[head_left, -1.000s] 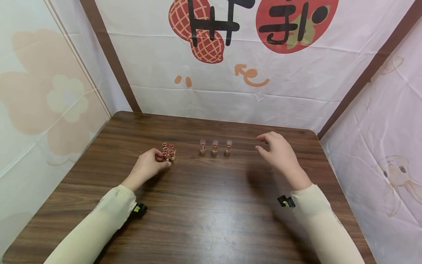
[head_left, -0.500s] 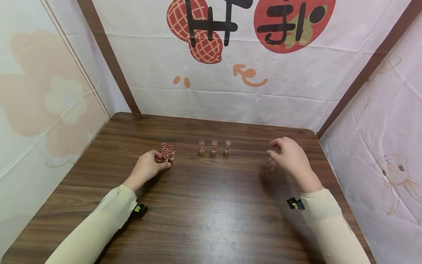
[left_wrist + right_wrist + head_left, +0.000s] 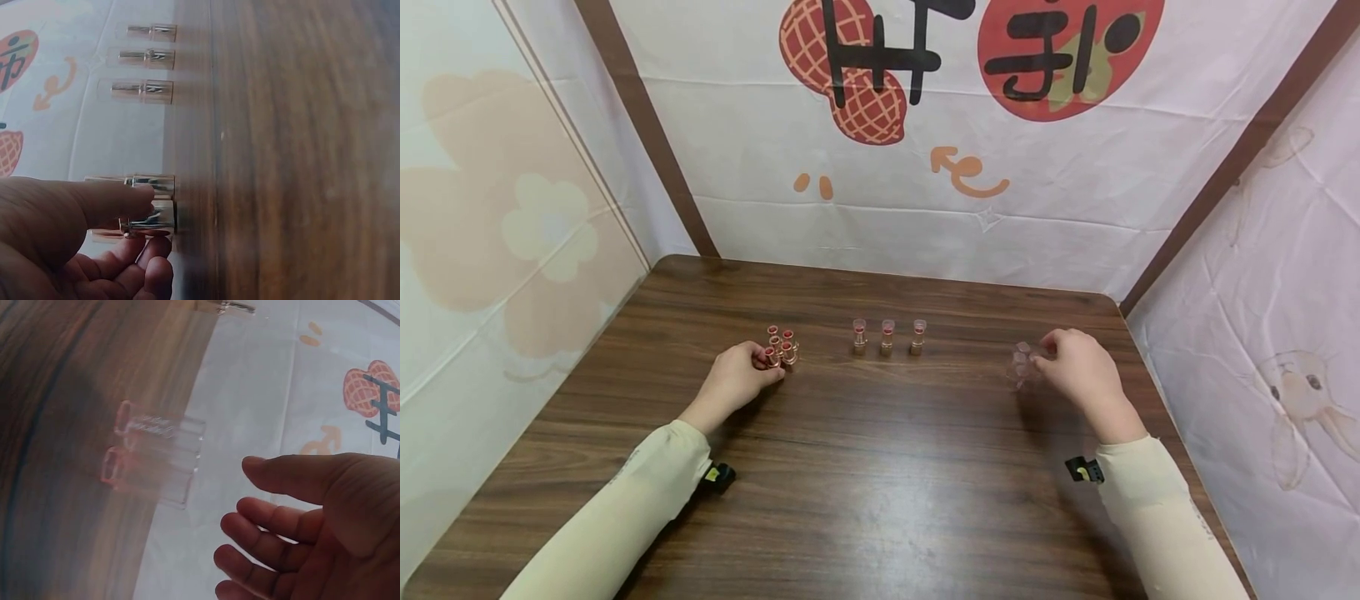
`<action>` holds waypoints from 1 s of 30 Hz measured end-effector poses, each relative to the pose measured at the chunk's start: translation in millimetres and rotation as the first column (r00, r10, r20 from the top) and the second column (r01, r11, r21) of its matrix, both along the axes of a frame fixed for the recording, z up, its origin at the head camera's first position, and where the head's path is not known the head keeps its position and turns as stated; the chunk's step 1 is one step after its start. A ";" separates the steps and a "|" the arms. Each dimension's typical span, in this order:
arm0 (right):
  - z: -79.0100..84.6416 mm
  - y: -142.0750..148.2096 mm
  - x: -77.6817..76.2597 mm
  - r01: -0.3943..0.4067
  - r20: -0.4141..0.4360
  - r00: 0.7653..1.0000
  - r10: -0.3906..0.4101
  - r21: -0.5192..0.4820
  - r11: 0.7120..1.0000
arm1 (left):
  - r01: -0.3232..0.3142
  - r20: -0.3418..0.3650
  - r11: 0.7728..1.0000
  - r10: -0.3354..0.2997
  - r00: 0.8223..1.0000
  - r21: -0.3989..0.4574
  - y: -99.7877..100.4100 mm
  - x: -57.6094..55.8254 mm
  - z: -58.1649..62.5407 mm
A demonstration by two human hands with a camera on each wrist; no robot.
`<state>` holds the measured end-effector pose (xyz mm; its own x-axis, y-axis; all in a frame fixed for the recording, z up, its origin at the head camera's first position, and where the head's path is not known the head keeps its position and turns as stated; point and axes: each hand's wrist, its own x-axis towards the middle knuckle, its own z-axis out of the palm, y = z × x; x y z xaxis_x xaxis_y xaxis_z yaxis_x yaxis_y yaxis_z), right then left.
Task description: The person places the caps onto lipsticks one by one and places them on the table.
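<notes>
At the left of the table, my left hand pinches a gold lipstick between thumb and fingers, at the near side of a group of uncapped lipsticks with red tips. The left wrist view has the thumb across the gold tubes, hiding part of them. On the right, my right hand is beside a small cluster of clear caps. In the right wrist view those transparent caps stand apart from the relaxed fingers, and nothing is between thumb and fingers.
Three gold lipsticks under clear caps stand upright in a row at mid-table, between the hands. The brown wooden table ends at the back against a white printed cloth. Cloth walls also rise at both sides.
My right hand has moved right and slightly nearer, uncovering the clear caps. My left hand stays at the lipsticks; the pinched one has shifted slightly left.
</notes>
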<state>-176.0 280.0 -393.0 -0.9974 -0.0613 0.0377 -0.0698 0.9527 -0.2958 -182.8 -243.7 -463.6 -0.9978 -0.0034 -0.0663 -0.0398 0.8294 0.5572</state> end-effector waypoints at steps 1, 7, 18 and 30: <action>-1.9 1.3 -0.1 0.009 0.004 1.000 -0.009 0.001 1.000 | -0.001 -0.002 1.000 0.001 1.000 0.001 -0.8 0.7 0.5; -10.5 8.9 -1.7 0.054 0.050 0.997 -0.055 0.010 0.998 | -0.012 -0.034 1.000 0.012 0.999 -0.003 -9.1 7.1 9.6; -19.2 14.6 -3.8 0.095 0.120 0.989 -0.090 -0.034 0.995 | -0.021 -0.067 0.999 0.023 0.997 0.027 -19.0 17.5 37.5; -16.5 10.6 -4.3 0.077 0.133 0.988 -0.072 -0.028 0.997 | 0.032 -0.134 0.999 -0.026 0.991 0.044 -11.4 22.3 50.0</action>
<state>-180.3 290.7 -409.5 -0.9955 0.0123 -0.0938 0.0427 0.9432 -0.3294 -160.5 -255.1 -413.6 -0.9973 0.0255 0.0683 0.0612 0.8024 0.5936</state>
